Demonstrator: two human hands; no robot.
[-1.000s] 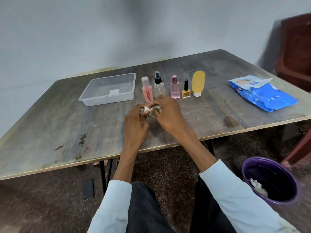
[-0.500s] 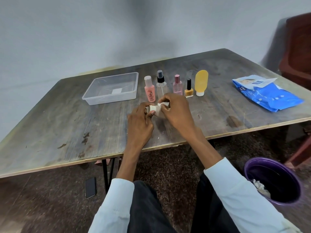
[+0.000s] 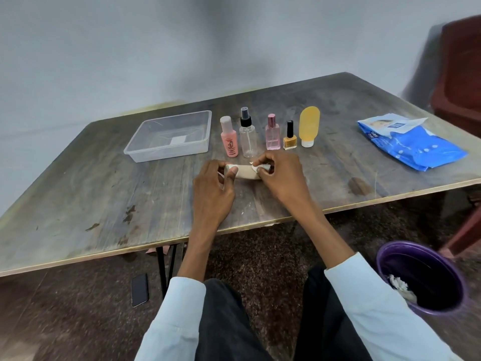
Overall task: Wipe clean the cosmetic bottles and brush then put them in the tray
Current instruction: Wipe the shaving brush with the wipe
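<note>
Left hand grips one end of a beige tube, right hand pinches a wipe against its other end, bottles just beyond, table edge near the wrists.

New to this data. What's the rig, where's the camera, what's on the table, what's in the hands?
There is no robot here: a person works with bare hands, and the single wide-angle camera sits on their head, looking forward and down.

On the wooden table stands a clear plastic tray, which holds no bottles. Beside it is a row of a pink bottle, a clear spray bottle, a pink perfume bottle, a yellow nail polish and a yellow tube. A blue wipes pack lies at the right.

The left hand grips one end of a beige tube; the right hand pinches a white wipe against its other end.

On the floor are a purple bin and a phone.
</note>
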